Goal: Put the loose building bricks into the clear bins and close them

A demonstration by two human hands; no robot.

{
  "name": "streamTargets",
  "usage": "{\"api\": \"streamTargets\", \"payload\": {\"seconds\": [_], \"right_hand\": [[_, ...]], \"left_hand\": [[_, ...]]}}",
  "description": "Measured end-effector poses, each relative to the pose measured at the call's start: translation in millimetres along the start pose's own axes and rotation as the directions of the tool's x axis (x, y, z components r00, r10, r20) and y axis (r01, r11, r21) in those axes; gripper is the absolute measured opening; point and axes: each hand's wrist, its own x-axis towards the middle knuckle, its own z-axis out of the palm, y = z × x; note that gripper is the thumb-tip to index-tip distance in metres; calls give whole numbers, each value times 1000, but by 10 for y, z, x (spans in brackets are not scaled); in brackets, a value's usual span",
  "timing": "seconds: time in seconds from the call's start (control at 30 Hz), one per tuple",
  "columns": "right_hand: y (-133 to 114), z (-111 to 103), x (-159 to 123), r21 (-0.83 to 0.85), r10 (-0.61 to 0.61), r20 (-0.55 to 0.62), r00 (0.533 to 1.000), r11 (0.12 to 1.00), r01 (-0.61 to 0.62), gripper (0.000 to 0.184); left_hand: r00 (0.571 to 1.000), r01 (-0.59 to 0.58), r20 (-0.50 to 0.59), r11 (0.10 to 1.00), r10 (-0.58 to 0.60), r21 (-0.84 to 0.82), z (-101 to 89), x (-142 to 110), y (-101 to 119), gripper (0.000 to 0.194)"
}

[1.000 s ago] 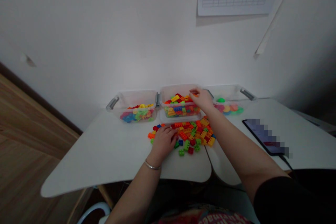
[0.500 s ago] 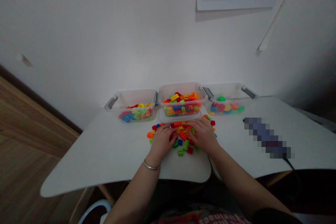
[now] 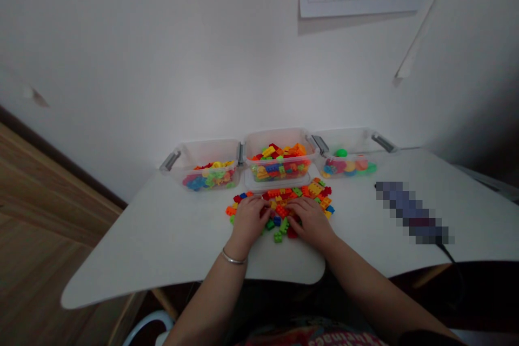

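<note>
Several colourful toy building bricks point(image 3: 315, 189) lie in a loose pile on the white table. My left hand point(image 3: 248, 220) rests at the pile's left side, its fingers curled toward the thumb around a small reddish building brick, partly hidden by the fingertips. On the right side of the pile, my right hand point(image 3: 312, 221) is open, with fingers stretched over the bricks and the thumb apart from them. Between the hands lie a blue brick point(image 3: 277, 220), an orange-red brick point(image 3: 281, 211) and a green brick point(image 3: 278, 237).
Behind the pile stands a clear bin point(image 3: 279, 158) of bricks on a lid point(image 3: 248, 184). A left bin point(image 3: 208, 147) and a right bin point(image 3: 357, 138) hold other colourful pieces. A blurred-out object point(image 3: 409, 213) with a cable point(image 3: 452, 259) lies to the right. The table's rounded edge point(image 3: 314, 283) is nearest me.
My right hand has drawn back toward me and slightly left, uncovering yellow and orange bricks at the pile's right. My left hand stays nearly in place. The view has shifted slightly.
</note>
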Motion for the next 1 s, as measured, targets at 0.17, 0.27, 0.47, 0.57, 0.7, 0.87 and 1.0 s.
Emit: {"api": "streamTargets", "payload": {"seconds": [0.17,0.27,0.47,0.57,0.7,0.87,1.0], "right_hand": [[-8,7,-10,15,-10,-12,1000,1000,10,25],[-17,-5,-17,22,-18,-14,1000,1000,18,26],[-38,-32,-15,25,-5,13,1000,1000,5,27],[-35,-31,-16,26,-1,17,1000,1000,1,28],[-22,-16,-28,21,-8,10,1000,1000,8,28],[-28,-16,-36,2,-28,12,1000,1000,28,27],[-37,-24,-35,-4,-28,9,1000,1000,28,27]], "left_hand": [[1000,-3,-8,1000,2,-27,18,6,-22,11],[999,-16,-43,994,12,-108,31,4,-55,12],[974,-110,-224,950,44,-293,-86,20,-31,10],[933,-49,-347,917,-101,-397,-203,117,-13,18],[886,-52,-426,872,-185,-487,-402,420,-60,33],[898,-10,-411,928,-155,-373,-589,931,-119,28],[944,68,-304,977,-129,-204,-606,1257,-114,28]]}}
